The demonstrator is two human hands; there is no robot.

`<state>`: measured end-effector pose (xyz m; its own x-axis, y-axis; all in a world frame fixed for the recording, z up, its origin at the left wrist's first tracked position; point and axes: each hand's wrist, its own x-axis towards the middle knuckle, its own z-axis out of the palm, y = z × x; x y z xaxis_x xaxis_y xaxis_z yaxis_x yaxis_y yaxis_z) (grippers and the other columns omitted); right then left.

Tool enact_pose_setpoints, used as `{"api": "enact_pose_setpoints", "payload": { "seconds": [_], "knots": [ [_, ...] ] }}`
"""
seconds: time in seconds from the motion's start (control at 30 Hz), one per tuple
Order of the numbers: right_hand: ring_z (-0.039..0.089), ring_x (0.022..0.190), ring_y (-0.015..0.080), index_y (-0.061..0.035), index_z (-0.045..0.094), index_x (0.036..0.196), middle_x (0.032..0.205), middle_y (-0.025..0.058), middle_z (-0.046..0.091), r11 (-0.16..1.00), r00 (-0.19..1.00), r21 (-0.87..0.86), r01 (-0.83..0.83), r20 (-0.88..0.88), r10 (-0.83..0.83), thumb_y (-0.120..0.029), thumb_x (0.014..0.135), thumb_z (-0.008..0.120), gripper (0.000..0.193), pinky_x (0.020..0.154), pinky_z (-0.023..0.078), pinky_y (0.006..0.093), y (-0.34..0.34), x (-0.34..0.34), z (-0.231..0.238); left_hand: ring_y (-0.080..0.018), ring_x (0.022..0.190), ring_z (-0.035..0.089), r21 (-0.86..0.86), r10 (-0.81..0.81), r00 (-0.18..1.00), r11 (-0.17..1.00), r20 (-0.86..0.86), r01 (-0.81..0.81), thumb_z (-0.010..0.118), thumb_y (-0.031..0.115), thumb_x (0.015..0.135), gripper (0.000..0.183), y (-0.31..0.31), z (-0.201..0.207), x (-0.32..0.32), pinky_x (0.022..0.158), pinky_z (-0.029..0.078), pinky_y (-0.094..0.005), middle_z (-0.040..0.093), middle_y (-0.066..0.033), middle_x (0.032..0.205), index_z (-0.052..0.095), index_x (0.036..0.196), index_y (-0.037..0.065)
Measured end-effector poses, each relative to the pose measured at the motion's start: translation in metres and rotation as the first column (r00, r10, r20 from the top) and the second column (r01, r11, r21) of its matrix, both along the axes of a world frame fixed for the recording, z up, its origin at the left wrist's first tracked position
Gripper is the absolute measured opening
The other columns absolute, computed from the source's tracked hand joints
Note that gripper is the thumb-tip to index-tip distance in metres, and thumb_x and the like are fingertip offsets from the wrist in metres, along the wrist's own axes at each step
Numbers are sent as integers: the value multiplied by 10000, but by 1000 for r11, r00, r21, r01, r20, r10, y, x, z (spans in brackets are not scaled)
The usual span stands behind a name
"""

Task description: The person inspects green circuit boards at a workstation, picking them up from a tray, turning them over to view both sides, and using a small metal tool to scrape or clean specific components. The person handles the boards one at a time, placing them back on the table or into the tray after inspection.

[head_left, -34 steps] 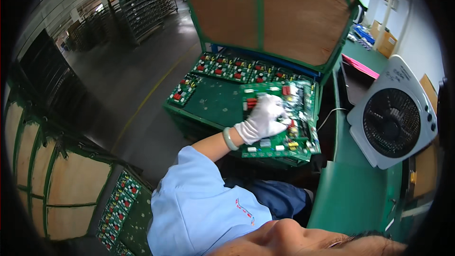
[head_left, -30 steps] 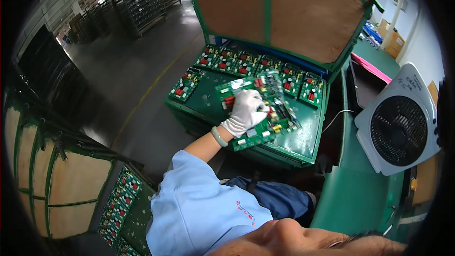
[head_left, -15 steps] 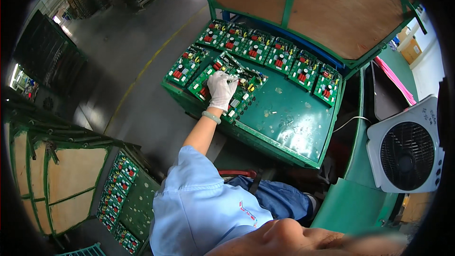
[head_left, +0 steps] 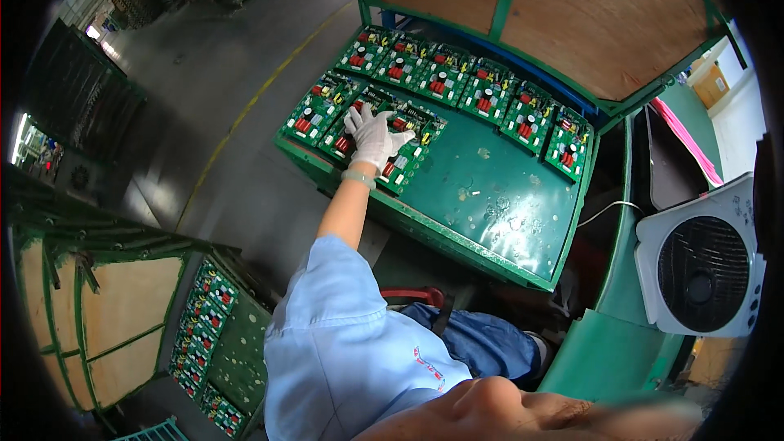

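Observation:
My left hand (head_left: 374, 139), in a white glove, lies palm down over green circuit boards near the left end of a green tabletop. Its fingers are spread, with the thumb out to the right, and nothing is gripped. Beneath the fingers is a circuit board (head_left: 341, 144) with red and black parts. Right of the thumb, another circuit board (head_left: 398, 171) is partly covered by the hand. At the far left corner sits a circuit board (head_left: 310, 120) apart from the fingers. My right hand is out of view.
A row of circuit boards (head_left: 442, 82) lines the far side of the green tabletop (head_left: 482, 196), under a raised brown panel (head_left: 596, 24). A grey fan (head_left: 701, 269) stands at the right. Lower left, a second green cart (head_left: 241, 335) carries more boards.
The board that was tilted beside my left hand now lies flat among the others. My left hand has shifted slightly left, and its fingers have gone from bunched to spread.

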<state>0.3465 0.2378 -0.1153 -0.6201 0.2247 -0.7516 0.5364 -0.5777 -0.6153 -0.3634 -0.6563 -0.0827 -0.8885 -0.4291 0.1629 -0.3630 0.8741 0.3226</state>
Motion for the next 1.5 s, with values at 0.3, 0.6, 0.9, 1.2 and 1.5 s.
{"api": "enact_pose_setpoints", "payload": {
  "seconds": [0.3, 0.6, 0.9, 1.2, 1.5],
  "knots": [
    [487, 1154, 550, -316, 137, 1644, 1544, 122, 370, 996, 993, 84, 36, -117, -27, -774, 882, 469, 949, 805, 382, 866, -14, -6, 0, -452, 1489, 294, -236, -300, 954, 927, 0, 292, 863, 539, 721, 961, 64, -22, 67, 1206, 202, -653, 427, -212, 1529, 478, 1501, 132],
    [449, 1200, 609, -180, 83, 1669, 1635, 260, 243, 901, 537, -380, -211, -815, -219, -758, 883, 496, 1059, 795, 332, 874, -56, -29, -6, -429, 1525, 258, -276, -186, 983, 944, 12, 182, 799, 375, 843, 686, 75, -32, 49, 1194, 238, -646, 417, -185, 1577, 541, 1407, 81],
    [404, 1308, 610, 7, 152, 1634, 1623, 355, 238, 867, 407, -412, -281, -869, -280, -629, 919, 565, 1042, 874, 241, 883, -103, -68, 32, -442, 1494, 303, -285, -221, 971, 940, -85, 189, 820, 339, 814, 652, 74, -38, 52, 1118, 375, -601, 439, -182, 1541, 583, 1359, 72],
    [445, 1199, 546, -75, 134, 1657, 1618, 278, 277, 880, 500, -387, -275, -840, -213, -719, 893, 529, 1075, 802, 276, 875, -48, -39, -1, -445, 1464, 331, -253, -298, 948, 931, -108, 263, 833, 312, 789, 644, 80, -40, 64, 1065, 394, -564, 457, -180, 1519, 589, 1342, 91],
    [497, 1135, 445, -163, 155, 1673, 1639, 236, 300, 928, 526, -326, -179, -829, -190, -722, 935, 460, 975, 853, 355, 839, -46, -28, -7, -448, 1458, 332, -255, -294, 949, 932, -110, 259, 837, 320, 776, 646, 76, -36, 61, 1071, 387, -578, 478, -180, 1465, 600, 1345, 129]
  ]
}}
